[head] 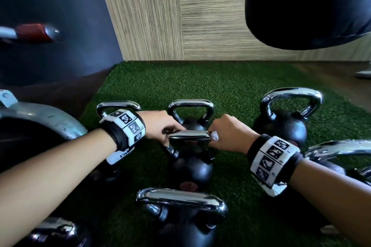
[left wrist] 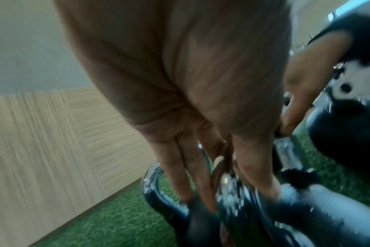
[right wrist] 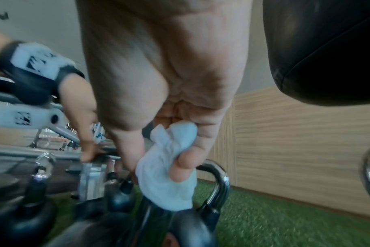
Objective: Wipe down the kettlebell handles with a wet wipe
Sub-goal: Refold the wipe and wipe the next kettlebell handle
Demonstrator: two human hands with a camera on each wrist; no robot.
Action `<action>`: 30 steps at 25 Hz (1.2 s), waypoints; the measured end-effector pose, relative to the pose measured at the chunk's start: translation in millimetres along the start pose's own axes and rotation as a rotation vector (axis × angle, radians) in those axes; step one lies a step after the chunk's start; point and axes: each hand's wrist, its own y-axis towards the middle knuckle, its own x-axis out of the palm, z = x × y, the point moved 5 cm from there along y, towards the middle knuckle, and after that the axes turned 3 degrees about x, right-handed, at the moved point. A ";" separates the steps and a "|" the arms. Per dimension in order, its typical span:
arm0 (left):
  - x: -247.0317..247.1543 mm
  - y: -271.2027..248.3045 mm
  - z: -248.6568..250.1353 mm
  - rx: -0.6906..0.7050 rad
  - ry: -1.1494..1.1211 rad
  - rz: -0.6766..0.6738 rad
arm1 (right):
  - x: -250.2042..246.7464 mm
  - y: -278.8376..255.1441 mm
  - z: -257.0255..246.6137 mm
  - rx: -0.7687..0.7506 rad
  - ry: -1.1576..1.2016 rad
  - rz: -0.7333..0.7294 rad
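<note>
The left hand (head: pixel 160 124) is steadying the chrome handle (head: pixel 188 135) of the middle kettlebell (head: pixel 190 168) on the turf floor (head: pixel 220 86), fingers curled at its left corner. The right hand (head: pixel 228 134) is clamping the bunched wet wipe (right wrist: pixel 169 167) against the handle's right end, evidently for rubbing

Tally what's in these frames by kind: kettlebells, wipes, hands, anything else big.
Kettlebells: 7 in the head view, two cut off at the edges
Wet wipe: 1
Hands: 2
Punching bag: 1
Total: 11
</note>
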 end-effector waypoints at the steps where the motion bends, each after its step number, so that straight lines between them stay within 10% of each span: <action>1: 2.9 -0.8 -3.1 -0.023 -0.029 0.008 | 2.0 -5.4 -0.6 0.015 0.010 0.008; 20: 33.0 -34.5 2.9 -0.283 -0.069 0.166 | -14.0 -29.0 -13.4 0.143 0.082 -0.033; 24: 55.1 -95.2 -5.2 -0.255 -0.431 0.442 | -53.7 -54.8 -54.1 0.105 0.125 0.020; 30: 143.7 -125.0 12.4 -0.223 -0.696 0.175 | -76.0 -114.9 -96.4 0.238 0.390 -0.037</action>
